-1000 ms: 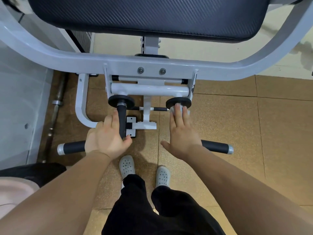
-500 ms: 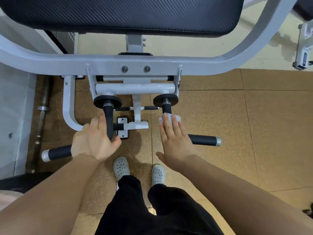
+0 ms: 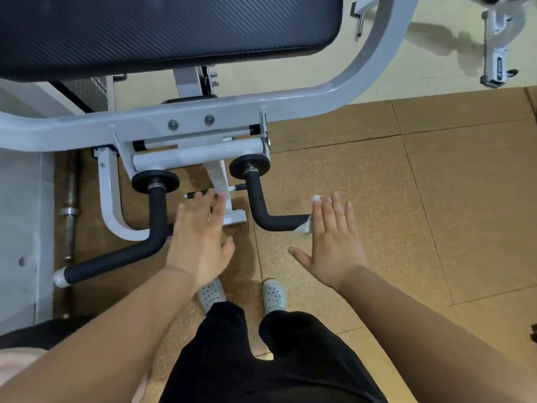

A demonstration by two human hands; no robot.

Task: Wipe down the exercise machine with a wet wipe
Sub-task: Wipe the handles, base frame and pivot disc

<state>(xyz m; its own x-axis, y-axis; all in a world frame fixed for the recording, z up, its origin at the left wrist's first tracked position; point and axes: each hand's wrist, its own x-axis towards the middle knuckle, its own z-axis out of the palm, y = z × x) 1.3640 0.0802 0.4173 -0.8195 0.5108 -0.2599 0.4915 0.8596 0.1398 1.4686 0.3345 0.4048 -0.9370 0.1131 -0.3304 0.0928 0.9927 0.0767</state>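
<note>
Two shifts, left hand (image 3: 200,242) off handle (image 3: 157,210), right hand (image 3: 334,242) slid wet wipe (image 3: 304,227) outward

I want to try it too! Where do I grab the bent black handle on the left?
Grab the left handle on its long straight padded stretch, between the bend and the silver end cap. Come from above and wrap your fingers round: it lies nearly level there, uncovered.

Bright, even light, hands blurred (wide-angle bowing)
</note>
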